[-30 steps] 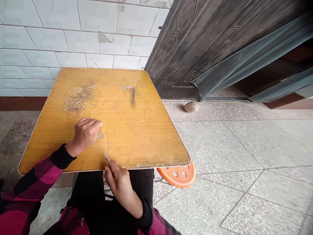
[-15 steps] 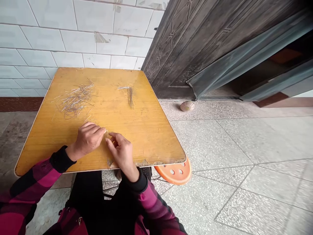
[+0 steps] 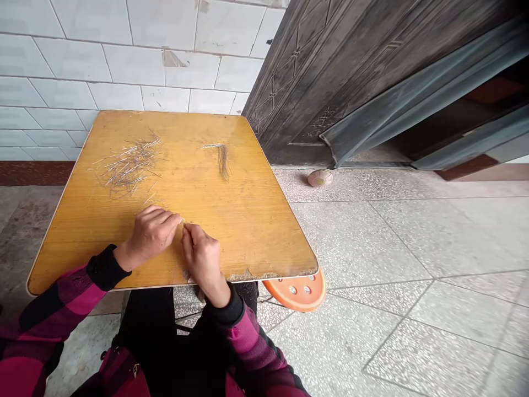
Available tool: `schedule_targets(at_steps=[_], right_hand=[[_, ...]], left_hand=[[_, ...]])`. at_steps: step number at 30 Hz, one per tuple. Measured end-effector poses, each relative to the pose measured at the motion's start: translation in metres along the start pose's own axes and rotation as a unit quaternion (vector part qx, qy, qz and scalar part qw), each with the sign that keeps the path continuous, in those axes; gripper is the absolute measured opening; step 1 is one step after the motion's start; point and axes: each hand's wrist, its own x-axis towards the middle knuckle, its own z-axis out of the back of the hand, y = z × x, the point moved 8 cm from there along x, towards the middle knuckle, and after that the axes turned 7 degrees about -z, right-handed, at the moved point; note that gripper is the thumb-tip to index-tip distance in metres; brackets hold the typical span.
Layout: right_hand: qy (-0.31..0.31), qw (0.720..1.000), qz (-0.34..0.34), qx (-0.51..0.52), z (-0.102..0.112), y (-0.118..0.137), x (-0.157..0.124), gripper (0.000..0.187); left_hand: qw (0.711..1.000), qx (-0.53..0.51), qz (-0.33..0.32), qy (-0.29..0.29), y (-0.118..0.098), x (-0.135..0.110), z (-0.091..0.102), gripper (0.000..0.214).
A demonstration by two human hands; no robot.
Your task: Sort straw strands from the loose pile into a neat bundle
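left hand [image 3: 152,231] and right hand [image 3: 205,256], fingers [image 3: 172,221] pinching a pale strand [image 3: 182,220], scrawl [image 3: 323,119] on dark door [image 3: 314,77] (illegible)

Orange stool [image 3: 299,296], ball [image 3: 320,178] on speckled floor [image 3: 413,231], dark door [image 3: 343,60], grey curtain [image 3: 392,113], tiled wall [image 3: 161,25]

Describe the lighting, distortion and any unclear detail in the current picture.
Head view: soft light on the table; head view: deep darkness inside the doorway; head view: the door slants, likely lens stretch; head view: the strand at the left hand barely shows.
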Motion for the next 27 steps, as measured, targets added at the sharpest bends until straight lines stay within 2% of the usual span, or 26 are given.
schedule_targets(at_steps=[4,7,9,11,14,18,22,27], right_hand=[[0.006,0.994,-0.062,0.084,0.013,-0.016,0.006,0.022],[0.008,0.982,-0.111,0.150,0.022,-0.031,0.010,0.021],[0.016,0.972,-0.130,0.195,0.024,-0.038,0.012,0.022],[0.024,0.961,-0.143,0.234,0.024,-0.043,0.013,0.022],[0.032,0.952,-0.152,0.263,0.022,-0.045,0.013,0.023],[0.055,0.959,-0.135,0.245,0.017,-0.040,0.011,0.024],[0.073,0.966,-0.108,0.221,0.010,-0.034,0.009,0.032],[0.097,0.957,-0.103,0.255,0.002,-0.029,0.006,0.035]], left_hand=[[0.992,-0.105,0.063,-0.013,0.018,-0.003,-0.003,0.013],[0.961,-0.230,0.154,-0.009,0.037,-0.009,-0.008,0.009],[0.944,-0.274,0.185,-0.005,0.042,-0.011,-0.010,0.009],[0.949,-0.265,0.169,-0.019,0.040,-0.010,-0.006,0.009],[0.974,-0.203,0.089,-0.039,0.027,-0.005,0.000,0.012],[0.993,-0.110,0.010,-0.036,0.013,-0.004,-0.002,0.009],[0.997,-0.079,-0.007,-0.012,0.012,-0.005,-0.006,0.010],[0.997,-0.078,-0.021,0.003,0.009,-0.005,-0.008,0.011]])
